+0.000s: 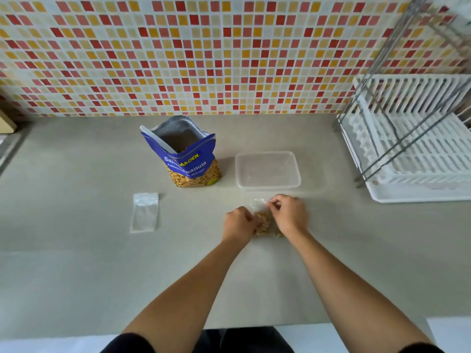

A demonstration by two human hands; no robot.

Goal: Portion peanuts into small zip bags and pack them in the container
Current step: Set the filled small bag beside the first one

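Both hands are down on one small clear plastic zip bag (262,221) with a clump of tan peanuts in it, lying flat on the grey countertop (76,263) around the middle. The right hand (289,214) has its fingers curled in tight, pinching the bag's far top edge, the clear bit above the peanuts. The left hand (238,222) is curled too, knuckles up, gripping the bag's left side. Its fingertips are tucked under, so I can't see exactly how they sit. Basically neither hand is spread at all; both are closed down on the same bag.

Just behind the hands and slightly right sits one clear rectangular plastic container (267,170), open-topped, with only a strip of bare counter between it and the bag. Left of the container stands one blue foil peanut pouch (191,161), upright and open at the top. A white plastic scoop handle (156,137) pokes out of its mouth toward the left. Further left and nearer, well apart from the hands, one empty clear zip bag (144,212) lies flat. So that's two zip bags total, one filled and one not.

Off at the right edge there's one white plastic dish rack (413,154) with a grey wire frame. Behind everything runs a red, orange and cream mosaic tile wall (204,47).
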